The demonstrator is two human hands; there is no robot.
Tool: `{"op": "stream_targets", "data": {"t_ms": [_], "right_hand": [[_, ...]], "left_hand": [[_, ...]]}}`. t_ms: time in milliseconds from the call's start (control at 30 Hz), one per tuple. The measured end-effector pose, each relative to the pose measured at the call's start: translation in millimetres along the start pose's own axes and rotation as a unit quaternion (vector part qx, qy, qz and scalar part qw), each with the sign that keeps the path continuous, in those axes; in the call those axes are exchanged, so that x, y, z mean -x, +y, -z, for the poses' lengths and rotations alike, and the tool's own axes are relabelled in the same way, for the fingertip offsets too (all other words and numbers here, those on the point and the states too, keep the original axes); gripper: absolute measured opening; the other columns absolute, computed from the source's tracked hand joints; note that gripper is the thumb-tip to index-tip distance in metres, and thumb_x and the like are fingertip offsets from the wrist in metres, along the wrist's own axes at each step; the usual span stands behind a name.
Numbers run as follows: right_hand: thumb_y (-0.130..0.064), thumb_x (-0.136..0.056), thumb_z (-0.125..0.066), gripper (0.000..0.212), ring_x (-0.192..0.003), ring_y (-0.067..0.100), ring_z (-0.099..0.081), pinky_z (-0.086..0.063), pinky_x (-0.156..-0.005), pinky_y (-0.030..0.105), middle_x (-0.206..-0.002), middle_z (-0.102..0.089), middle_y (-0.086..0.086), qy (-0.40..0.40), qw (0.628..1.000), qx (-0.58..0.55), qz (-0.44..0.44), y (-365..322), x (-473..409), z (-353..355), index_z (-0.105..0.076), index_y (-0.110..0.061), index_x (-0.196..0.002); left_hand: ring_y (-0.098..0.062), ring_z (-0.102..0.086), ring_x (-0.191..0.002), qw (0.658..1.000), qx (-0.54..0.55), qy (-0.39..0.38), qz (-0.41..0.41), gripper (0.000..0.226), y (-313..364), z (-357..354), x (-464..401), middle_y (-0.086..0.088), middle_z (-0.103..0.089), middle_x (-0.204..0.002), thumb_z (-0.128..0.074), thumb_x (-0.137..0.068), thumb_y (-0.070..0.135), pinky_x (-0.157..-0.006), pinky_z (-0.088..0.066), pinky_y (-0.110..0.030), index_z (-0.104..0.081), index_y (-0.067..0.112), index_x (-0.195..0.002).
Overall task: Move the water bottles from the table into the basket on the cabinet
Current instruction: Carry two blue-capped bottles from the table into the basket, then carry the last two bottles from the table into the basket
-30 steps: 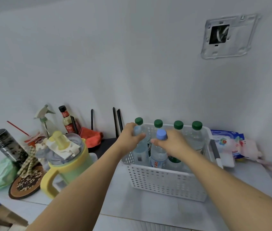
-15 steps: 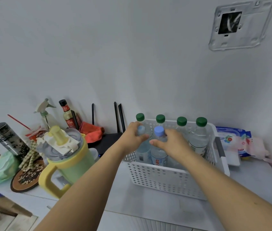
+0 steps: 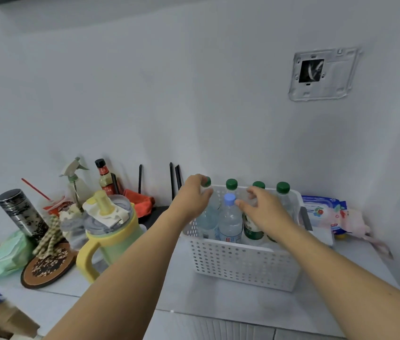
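A white perforated basket (image 3: 243,263) stands on the cabinet top against the wall. Several green-capped bottles (image 3: 283,187) line its back row. In the front row stand a clear water bottle with a blue cap (image 3: 229,217) and a second clear water bottle (image 3: 206,218) to its left. My left hand (image 3: 191,196) is curled over the top of that left bottle and hides its cap. My right hand (image 3: 260,209) hovers just right of the blue cap with fingers spread, touching nothing.
Left of the basket sit a yellow-handled tumbler (image 3: 110,229), a steel flask (image 3: 21,214), a spray bottle (image 3: 74,177), a sauce bottle (image 3: 103,177) and a round coaster (image 3: 47,266). A wipes pack (image 3: 321,212) lies to the right. A bare wall box (image 3: 324,72) is above.
My right hand has let go of the blue-capped bottle and spread its fingers. Both bottles now stand in the basket. My left hand has risen slightly at its bottle's top.
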State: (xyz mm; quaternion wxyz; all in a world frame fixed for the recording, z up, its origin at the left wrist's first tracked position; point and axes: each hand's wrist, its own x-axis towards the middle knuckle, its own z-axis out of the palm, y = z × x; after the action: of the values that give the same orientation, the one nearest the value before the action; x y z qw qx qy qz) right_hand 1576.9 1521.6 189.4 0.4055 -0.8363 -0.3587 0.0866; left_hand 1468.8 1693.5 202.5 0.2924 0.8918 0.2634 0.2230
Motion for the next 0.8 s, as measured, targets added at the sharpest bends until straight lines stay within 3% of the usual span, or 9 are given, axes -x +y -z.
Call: {"op": "stream_targets", "data": {"t_ms": [133,367,567,800], "right_hand": [[-0.041,-0.095,-0.052,0.053,-0.124,0.019,-0.048,-0.041,-0.099,0.036,-0.143,-0.047,0.002,0.058,0.998,0.03,0.022,-20,10,29,-0.042,-0.018,-0.142],[-0.035,-0.1,-0.04,0.057,-0.143,0.018,-0.023,-0.021,-0.115,0.033,-0.158,-0.024,0.003,0.147,0.982,0.114,-0.013,-36,36,70,-0.025,-0.014,-0.15],[-0.032,-0.101,-0.04,0.059,-0.146,0.019,-0.014,-0.008,-0.117,0.028,-0.16,-0.019,0.009,0.206,0.954,0.188,-0.11,-26,107,113,-0.023,-0.006,-0.151],[-0.035,-0.101,-0.041,0.06,-0.146,0.021,-0.016,-0.013,-0.117,0.03,-0.16,-0.018,0.008,0.29,0.908,0.206,-0.219,-31,243,164,-0.022,-0.008,-0.152]], "left_hand": [[-0.024,-0.04,-0.129,0.985,-0.116,0.049,-0.122,0.042,24,14,-4,-0.01,-0.045,-0.142,-0.043,-0.102,0.026,-0.102,-0.033,-0.031,-0.044,0.006,-0.139],[-0.038,-0.036,-0.133,0.933,-0.173,0.061,-0.311,0.041,71,7,-23,-0.024,-0.046,-0.14,-0.044,-0.102,0.018,-0.113,-0.023,-0.042,-0.046,-0.008,-0.134],[-0.037,-0.029,-0.138,0.909,-0.122,-0.006,-0.399,0.044,127,-27,-4,-0.022,-0.04,-0.146,-0.04,-0.103,0.02,-0.115,-0.016,-0.04,-0.04,-0.005,-0.14],[-0.034,-0.033,-0.135,0.855,-0.014,-0.069,-0.513,0.043,224,-67,76,-0.021,-0.043,-0.145,-0.042,-0.103,0.018,-0.113,-0.018,-0.034,-0.043,-0.006,-0.138]]}}
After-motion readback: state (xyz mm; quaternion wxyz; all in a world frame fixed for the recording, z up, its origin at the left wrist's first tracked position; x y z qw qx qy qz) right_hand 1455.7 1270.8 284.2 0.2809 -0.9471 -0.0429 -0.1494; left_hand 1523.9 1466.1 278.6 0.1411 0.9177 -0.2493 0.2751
